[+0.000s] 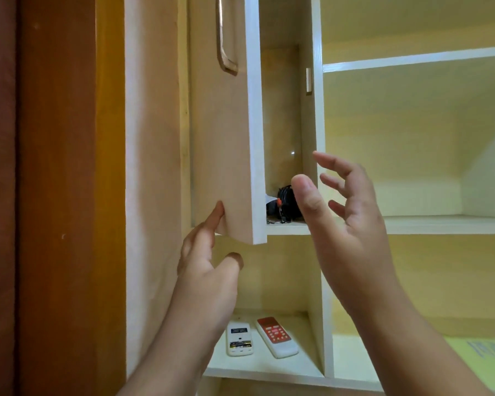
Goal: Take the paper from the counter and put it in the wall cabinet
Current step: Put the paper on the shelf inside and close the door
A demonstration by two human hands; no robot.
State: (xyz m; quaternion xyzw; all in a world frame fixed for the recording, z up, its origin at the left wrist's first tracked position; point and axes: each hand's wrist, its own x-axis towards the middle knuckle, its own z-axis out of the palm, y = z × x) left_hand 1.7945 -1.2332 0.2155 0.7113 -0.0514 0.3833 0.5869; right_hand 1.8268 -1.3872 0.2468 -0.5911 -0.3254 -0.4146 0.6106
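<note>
Your left hand (209, 252) is up at the bottom corner of the cabinet door (226, 138), which stands partly open; the fingertips touch the door's lower edge on its outer face, the thumb hangs loose below the door, and the hand grips nothing. Your right hand (346, 215) is raised to the right of the door, just in front of the opening, fingers spread and slightly curled, palm turned left toward the door, with nothing in it. Behind the door, the wall cabinet (316, 124) shows a narrow compartment, and on its floor, just right of the door's white edge, sits a bundle of black cable (285, 202) with a small red part on it; a scrap of something white (270, 198) peeks out right beside the door edge, against the bundle, but you cannot tell from here whether that is the paper. Below the door, in the open compartment underneath, two remote controls lie side by side: a white one (239, 340) closer to your left forearm and a red-faced one (276, 337) to its right, angled. Far right of the door and lower down, a pale yellow sheet with blue printing (480, 358) lies flat on the lowest shelf, partly cut off by the frame edge and by your right forearm. Left of the door runs a brown wooden panel (55, 195).
</note>
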